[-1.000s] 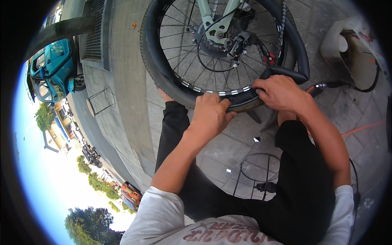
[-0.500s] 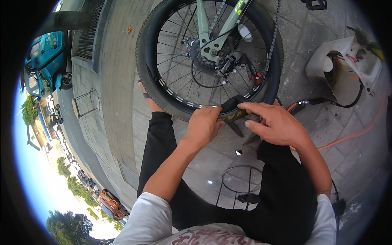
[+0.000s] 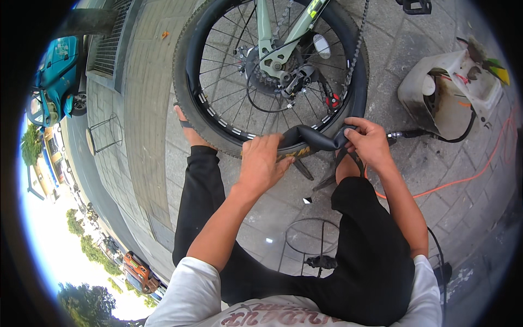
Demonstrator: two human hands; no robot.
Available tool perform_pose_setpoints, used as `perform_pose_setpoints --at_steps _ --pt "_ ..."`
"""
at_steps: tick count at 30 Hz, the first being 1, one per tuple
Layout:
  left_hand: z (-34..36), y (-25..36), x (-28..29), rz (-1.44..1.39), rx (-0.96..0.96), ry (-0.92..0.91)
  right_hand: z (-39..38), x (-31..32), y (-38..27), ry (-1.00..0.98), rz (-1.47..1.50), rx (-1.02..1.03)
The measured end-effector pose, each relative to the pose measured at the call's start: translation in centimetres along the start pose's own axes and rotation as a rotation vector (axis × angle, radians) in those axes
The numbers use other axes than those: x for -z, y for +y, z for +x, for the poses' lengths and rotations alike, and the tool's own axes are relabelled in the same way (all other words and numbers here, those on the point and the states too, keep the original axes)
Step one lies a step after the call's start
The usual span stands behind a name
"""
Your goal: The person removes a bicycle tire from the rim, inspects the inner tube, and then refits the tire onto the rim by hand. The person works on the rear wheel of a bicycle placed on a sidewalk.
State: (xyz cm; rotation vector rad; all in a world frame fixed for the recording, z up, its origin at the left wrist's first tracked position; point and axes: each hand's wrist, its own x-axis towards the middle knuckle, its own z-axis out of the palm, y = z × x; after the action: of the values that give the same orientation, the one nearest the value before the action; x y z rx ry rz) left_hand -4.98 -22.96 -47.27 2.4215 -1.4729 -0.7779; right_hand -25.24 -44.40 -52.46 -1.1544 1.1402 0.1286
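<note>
A bicycle wheel with a black knobby tire is in front of me, its near side by my hands. A slack black inner tube bulges out of the tire at the near edge, bent and partly twisted. My right hand is closed on the tube, pinching it between thumb and fingers on the right. On the near left part of the tire, my left hand grips the tire wall, its fingers curled over the edge beside the tube. The fingertips are partly hidden. The striped rim shows inside the tire.
The green frame, rear derailleur and chain are at the wheel's middle and right. A cut-open white plastic container stands at right, near an orange hose. A round-topped wire stool frame is between my legs.
My right hand has lifted off the tire and now pinches the tube, which is pulled out further toward it. My left hand has stayed on the tire. The view has shifted slightly.
</note>
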Motion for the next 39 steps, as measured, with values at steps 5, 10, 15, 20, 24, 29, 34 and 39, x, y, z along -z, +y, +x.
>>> perform_pose_setpoints --at_steps 5,10,15,20,24,29,34,39 --pt "-0.3 0.2 1.1 0.040 -0.064 -0.113 1.7 1.9 0.9 0.342 0.275 0.325" --pt "-0.3 0.5 1.1 -0.049 -0.064 -0.036 0.0 -0.5 -0.5 0.208 -0.210 0.617" --pt "-0.5 0.5 2.0 -0.077 -0.105 -0.049 0.2 0.3 0.1 0.189 -0.644 0.857" --pt "-0.7 0.0 2.2 -0.083 -0.171 -0.030 0.5 -2.8 -0.1 0.407 -0.780 0.921" --pt "-0.8 -0.2 2.4 -0.079 -0.186 -0.041 0.2 -3.2 1.3 0.320 -0.925 0.963" --pt "-0.8 -1.2 2.7 -0.071 -0.207 -0.046 -1.1 -3.9 1.1 0.136 -0.968 0.795" --pt "-0.6 -2.4 3.6 -0.041 -0.253 -0.092 -1.9 -5.2 -3.2 -0.160 -1.293 0.435" --pt "-0.3 -2.6 4.0 -0.067 -0.258 -0.140 -1.5 -4.9 -0.1 -0.059 -0.910 0.744"
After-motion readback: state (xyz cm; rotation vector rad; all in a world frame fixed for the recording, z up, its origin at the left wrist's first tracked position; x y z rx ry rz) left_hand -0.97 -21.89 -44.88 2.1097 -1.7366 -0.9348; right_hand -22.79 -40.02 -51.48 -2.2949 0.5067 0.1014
